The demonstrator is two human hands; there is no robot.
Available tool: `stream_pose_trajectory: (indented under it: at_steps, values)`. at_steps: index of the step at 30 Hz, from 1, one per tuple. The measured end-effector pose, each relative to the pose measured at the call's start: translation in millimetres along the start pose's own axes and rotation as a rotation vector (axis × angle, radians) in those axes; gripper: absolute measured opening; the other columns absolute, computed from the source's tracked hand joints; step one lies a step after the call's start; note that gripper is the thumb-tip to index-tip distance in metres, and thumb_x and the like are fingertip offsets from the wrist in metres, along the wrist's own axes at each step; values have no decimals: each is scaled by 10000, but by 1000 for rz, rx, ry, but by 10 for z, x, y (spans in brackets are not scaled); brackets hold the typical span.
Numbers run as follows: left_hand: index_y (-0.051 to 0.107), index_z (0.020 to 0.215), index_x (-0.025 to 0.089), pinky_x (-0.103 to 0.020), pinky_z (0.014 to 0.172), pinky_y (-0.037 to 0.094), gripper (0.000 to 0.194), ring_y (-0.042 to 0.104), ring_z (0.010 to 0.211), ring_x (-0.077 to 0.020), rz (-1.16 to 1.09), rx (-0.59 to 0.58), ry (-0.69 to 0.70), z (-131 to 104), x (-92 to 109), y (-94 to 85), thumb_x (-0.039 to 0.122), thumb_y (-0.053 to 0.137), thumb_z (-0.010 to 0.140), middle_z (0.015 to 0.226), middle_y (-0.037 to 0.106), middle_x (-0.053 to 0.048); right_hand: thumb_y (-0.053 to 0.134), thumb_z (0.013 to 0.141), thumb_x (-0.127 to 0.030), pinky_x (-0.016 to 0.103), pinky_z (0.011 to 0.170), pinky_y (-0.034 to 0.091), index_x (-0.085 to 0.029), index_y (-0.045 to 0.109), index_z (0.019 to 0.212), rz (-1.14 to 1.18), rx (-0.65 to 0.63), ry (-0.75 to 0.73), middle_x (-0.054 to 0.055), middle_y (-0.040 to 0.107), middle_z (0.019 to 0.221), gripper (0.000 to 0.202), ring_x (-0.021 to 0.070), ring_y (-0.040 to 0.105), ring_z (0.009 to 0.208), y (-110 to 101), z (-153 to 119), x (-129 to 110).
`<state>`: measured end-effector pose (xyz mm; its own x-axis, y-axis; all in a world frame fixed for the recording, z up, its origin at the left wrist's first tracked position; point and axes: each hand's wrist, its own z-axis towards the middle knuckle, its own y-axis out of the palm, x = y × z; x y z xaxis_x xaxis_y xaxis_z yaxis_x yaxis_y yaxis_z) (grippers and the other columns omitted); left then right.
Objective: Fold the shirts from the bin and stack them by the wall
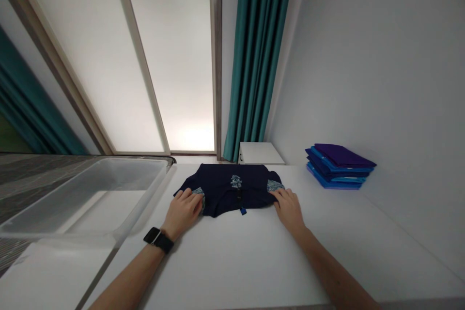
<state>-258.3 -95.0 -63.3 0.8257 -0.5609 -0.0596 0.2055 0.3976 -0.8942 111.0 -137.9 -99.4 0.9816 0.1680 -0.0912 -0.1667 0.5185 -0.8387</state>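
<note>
A dark navy shirt (221, 189) lies on the white table, its neck side toward me. Patterned blue-white trim shows at its middle and at both folded-in sleeve ends, and a small blue tag hangs at the near edge. My left hand (185, 210), with a black watch on the wrist, is closed on the shirt's left side by the patterned cuff. On the opposite side my right hand (288, 207) pinches the fabric just below the other cuff. Some fingertips are hidden against the cloth.
A stack of folded blue and purple cloths or bags (339, 167) stands at the right by the wall. To the left sits a translucent plastic bin (123, 225). Behind the table are a small white cabinet (261, 153) and a teal curtain (259, 58).
</note>
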Motion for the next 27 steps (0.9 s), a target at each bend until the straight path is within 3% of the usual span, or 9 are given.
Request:
stream_pose_trajectory:
  at_steps: [3,5,8,13,19,27]
  values:
    - [602,1258,210,-417,1029,429,385,521,1243,-250,-104,1,85,19,8,97,218,406,927,1327,590,-106,493,790,-63,526,986,403,-206,668,1087,32,39,-99,116,637,1213,373,316,516,1173,-23,16,-15]
    - [512,1372,195,-421,1100,378,460,410,1360,-247,-141,-46,71,17,-17,193,244,412,925,1479,445,-106,467,802,-60,519,1038,376,-207,672,1070,101,22,-192,98,651,1214,368,284,515,1213,21,17,11]
    - [473,1413,197,-478,1122,342,490,363,1395,-269,-135,-137,-4,-3,-66,329,343,405,949,1503,414,-107,440,833,-65,471,989,444,-208,676,1065,164,-41,-238,79,700,1131,361,242,609,1101,113,4,77]
    - [461,1425,257,-509,1121,325,498,351,1402,-284,-111,-143,-63,-36,-65,378,419,414,956,1511,400,-72,421,839,-27,444,957,470,-194,695,1079,83,-87,-179,88,710,1139,401,239,651,1057,147,-33,109]
    - [487,1410,242,-520,1108,336,495,367,1391,-303,-67,-147,-83,-139,10,278,412,418,950,1502,411,-80,407,834,3,434,988,450,-207,693,1141,-4,-118,-194,92,698,1171,469,233,641,1108,51,-159,74]
    - [508,1395,265,-516,1045,390,500,428,1340,-327,-71,-130,-40,-517,214,3,440,445,931,1462,472,-98,413,799,-3,435,1025,416,-232,680,1176,15,-142,-229,75,686,1199,516,228,627,1129,-186,-594,51]
